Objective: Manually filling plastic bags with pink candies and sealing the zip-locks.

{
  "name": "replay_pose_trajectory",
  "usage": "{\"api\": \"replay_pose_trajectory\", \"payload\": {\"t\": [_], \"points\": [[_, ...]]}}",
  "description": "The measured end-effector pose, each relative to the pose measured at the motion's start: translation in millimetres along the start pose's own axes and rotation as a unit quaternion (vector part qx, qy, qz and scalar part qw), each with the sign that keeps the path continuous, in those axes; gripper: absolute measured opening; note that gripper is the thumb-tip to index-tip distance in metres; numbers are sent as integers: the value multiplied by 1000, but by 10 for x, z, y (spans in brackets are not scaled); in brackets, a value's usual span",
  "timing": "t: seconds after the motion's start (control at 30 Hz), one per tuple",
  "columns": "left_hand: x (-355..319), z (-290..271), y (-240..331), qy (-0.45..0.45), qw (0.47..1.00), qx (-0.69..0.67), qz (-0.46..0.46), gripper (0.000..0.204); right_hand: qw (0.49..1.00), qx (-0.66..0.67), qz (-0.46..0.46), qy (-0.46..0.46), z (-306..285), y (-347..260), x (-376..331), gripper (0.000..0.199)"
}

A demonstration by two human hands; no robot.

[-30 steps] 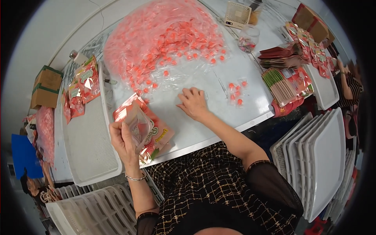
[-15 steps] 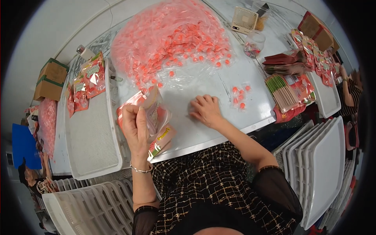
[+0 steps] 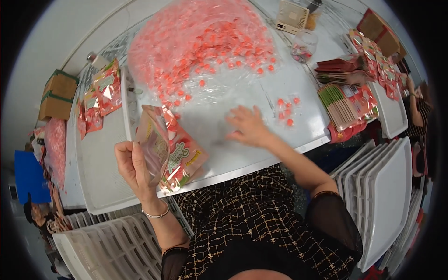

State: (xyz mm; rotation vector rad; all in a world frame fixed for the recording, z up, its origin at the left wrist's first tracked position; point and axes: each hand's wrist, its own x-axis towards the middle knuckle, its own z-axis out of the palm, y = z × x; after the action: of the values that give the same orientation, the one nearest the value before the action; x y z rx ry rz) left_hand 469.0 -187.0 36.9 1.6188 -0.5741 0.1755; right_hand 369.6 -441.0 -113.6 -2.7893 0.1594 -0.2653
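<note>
My left hand [image 3: 134, 163] grips a red and pink printed pouch [image 3: 183, 161] by its left edge. The pouch tilts above the front edge of the table, and its mouth gapes at the top; its contents cannot be made out. Over the tabletop, my right hand [image 3: 251, 127] has its fingers spread, slightly smeared by motion, with nothing in them. To its right lie several individually wrapped orange-pink candies [image 3: 285, 110]. Beyond both hands, a large see-through plastic bag [image 3: 149, 51] spills a heap of the same wrapped candies [image 3: 224, 46].
A white perforated tray [image 3: 105, 170] on the left holds filled pouches [image 3: 106, 88]. Flat pouches [image 3: 338, 107] lie stacked at the right. A small fan [image 3: 291, 17] and a plastic jar [image 3: 304, 46] stand at the back. Stacked trays [image 3: 387, 200] flank my lap; another person's arm [image 3: 413, 105] shows far right.
My left hand has moved left and down, and the pouch has turned so its printed front shows, its mouth wider. My right hand has lifted slightly and spread its fingers.
</note>
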Motion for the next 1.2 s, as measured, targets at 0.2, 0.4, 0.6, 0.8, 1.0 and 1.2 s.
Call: {"api": "replay_pose_trajectory", "payload": {"t": [0.2, 0.4, 0.6, 0.8, 1.0, 1.2], "points": [[-8, 127, 56, -37, 999, -8, 5, 12, 994, -44, -14, 96, 305, -33, -308, 50], [-51, 12, 108, -23, 1000, 6, -4, 12, 983, -139, 3, 116, 49, 524, -438, 46], [-72, -321, 79, 105, 994, -4, 10, 15, 966, 169, -5, 198, -77, 235, 728, 42], [-166, -113, 142, 35, 999, -6, -17, 11, 995, 84, -34, 42, 904, -566, 1975, 36], [-195, -395, 32, 72, 997, -12, -34, 10, 991, 17, -107, 76, 987, -336, 1589, 25], [-105, -349, -54, 53, 998, -36, -26, 12, 975, 193, -54, 93, 686, 113, 1163, 32]]}}
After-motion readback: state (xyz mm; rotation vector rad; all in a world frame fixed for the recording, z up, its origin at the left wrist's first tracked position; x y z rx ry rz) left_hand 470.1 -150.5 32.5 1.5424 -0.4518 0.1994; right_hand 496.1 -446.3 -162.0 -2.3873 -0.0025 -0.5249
